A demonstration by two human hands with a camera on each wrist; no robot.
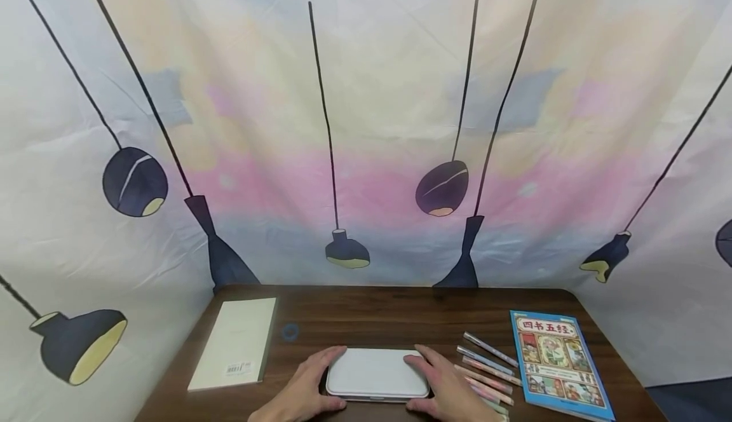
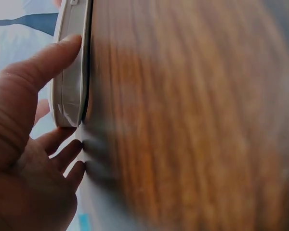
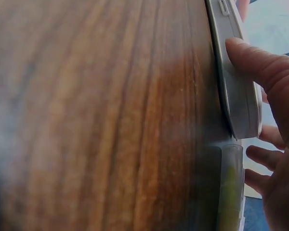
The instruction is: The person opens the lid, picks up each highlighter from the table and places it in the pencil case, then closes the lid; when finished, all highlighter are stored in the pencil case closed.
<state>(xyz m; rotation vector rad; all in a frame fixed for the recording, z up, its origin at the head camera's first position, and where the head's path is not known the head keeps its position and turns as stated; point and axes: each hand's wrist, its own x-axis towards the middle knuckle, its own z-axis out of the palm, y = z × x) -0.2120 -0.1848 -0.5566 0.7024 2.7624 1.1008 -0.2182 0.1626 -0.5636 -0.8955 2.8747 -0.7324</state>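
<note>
A white pencil case point(image 1: 377, 373) with rounded corners lies closed on the table at the near middle. My left hand point(image 1: 303, 387) holds its left end, the thumb on the front side and the fingers round the end and back. At the opposite end my right hand point(image 1: 448, 387) grips it the same way, with one finger over the top edge. Both wrist views show each thumb pressed to the case's side, where a seam runs. Several pens point(image 1: 486, 377) lie just right of my right hand; one clear-ended pen point(image 3: 231, 183) shows close below its fingers.
On the dark wooden table point(image 1: 394, 314) a pale book point(image 1: 237, 339) with a barcode lies at the left. A small blue ring point(image 1: 290, 332) is near it. A blue-bordered picture book point(image 1: 560, 365) lies at the right. Behind hangs a cloth point(image 1: 389, 123) printed with lamps.
</note>
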